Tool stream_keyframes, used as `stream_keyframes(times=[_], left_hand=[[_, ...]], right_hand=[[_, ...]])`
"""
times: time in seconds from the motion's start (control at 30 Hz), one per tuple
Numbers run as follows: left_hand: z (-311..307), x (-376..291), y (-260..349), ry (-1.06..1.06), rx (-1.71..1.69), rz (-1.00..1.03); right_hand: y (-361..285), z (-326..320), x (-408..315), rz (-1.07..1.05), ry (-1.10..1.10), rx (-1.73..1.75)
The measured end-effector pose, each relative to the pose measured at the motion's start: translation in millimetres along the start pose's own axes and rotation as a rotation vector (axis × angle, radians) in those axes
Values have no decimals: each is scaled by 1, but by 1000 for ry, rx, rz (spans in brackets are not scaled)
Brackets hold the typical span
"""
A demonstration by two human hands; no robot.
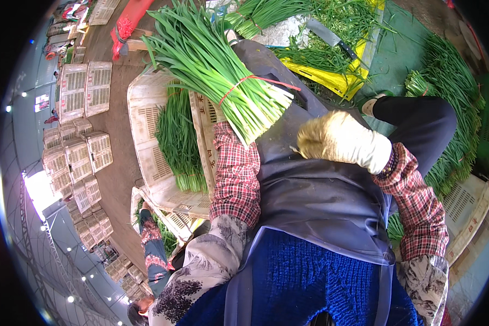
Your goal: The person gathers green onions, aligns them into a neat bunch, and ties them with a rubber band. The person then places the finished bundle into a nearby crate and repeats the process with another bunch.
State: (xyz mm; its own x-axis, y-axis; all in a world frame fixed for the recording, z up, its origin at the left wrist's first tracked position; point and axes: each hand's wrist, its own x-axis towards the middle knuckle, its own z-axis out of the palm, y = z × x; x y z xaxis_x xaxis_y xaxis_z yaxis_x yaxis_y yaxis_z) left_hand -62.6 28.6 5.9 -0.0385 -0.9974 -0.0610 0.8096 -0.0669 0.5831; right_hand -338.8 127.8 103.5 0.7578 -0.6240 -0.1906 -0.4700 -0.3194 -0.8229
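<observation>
A thick bunch of long green garlic chives, tied with a red band, lies across my left forearm with its pale cut ends towards me. My left hand is almost wholly hidden beneath the bunch, and its grip cannot be seen. In a soiled, pale work glove, my right hand is in front of the dark apron, apart from the bunch, with its fingers curled. Its fingertips are blurred. Beyond my knees lies a cleaver with a black handle, on loose trimmings beside more banded bunches.
A white plastic crate holding banded bunches stands at the left. A large pile of greens and another crate are at the right. Another person's arm reaches into a crate at lower left. Stacked crates stand farther off.
</observation>
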Motion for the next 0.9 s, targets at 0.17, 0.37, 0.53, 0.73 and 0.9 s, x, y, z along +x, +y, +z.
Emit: stream_keyframes(times=[0.17,0.37,0.53,0.73,0.9], left_hand=[[1,-3,5,-26,-14,-15],[1,-6,7,-38,-24,-12],[-5,-5,9,-73,-46,-18],[-9,-1,3,-435,-359,-122],[-7,-20,3,-280,-59,52]], right_hand=[[-25,2,18,24,432,376],[-16,12,37,288,98,943],[0,18,39,283,100,1154],[1,-13,-16,130,-4,1216],[43,-24,-23,352,-35,0]])
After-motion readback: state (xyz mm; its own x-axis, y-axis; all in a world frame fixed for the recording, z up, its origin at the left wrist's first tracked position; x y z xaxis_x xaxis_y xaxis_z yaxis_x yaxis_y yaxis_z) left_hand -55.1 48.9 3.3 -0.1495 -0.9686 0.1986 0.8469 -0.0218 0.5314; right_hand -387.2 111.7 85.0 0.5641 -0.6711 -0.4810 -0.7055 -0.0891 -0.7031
